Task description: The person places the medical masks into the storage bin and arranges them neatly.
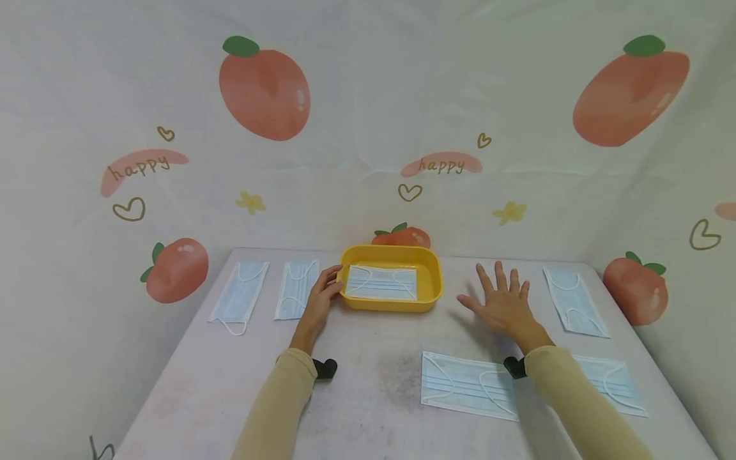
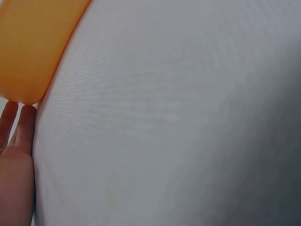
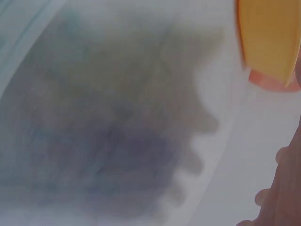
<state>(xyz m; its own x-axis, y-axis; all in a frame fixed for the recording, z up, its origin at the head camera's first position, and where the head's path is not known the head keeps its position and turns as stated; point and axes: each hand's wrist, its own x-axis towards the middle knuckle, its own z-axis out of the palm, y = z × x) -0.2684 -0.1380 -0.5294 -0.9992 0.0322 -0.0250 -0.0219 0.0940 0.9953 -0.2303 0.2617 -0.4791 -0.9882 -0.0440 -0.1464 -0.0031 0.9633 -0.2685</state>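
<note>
A yellow plastic basin (image 1: 427, 305) stands at the back middle of the table, with one light blue face mask (image 1: 382, 283) lying flat inside it. My left hand (image 1: 322, 295) is at the basin's left side. Its fingertips touch the wall, and in the left wrist view extended fingers (image 2: 27, 123) meet the orange-looking basin (image 2: 35, 52). To the basin's right, my right hand (image 1: 506, 308) hovers over the table, palm down with fingers spread, holding nothing. A face mask (image 1: 468, 385) lies below that hand, nearer the front.
Two masks (image 1: 240, 291) (image 1: 296, 289) lie at the left back. Another mask (image 1: 575, 301) is at the right back, and a mask (image 1: 614, 385) at right front is partly covered by the right sleeve (image 1: 581, 402). A fruit-printed white cloth (image 1: 356, 115) hangs behind the table.
</note>
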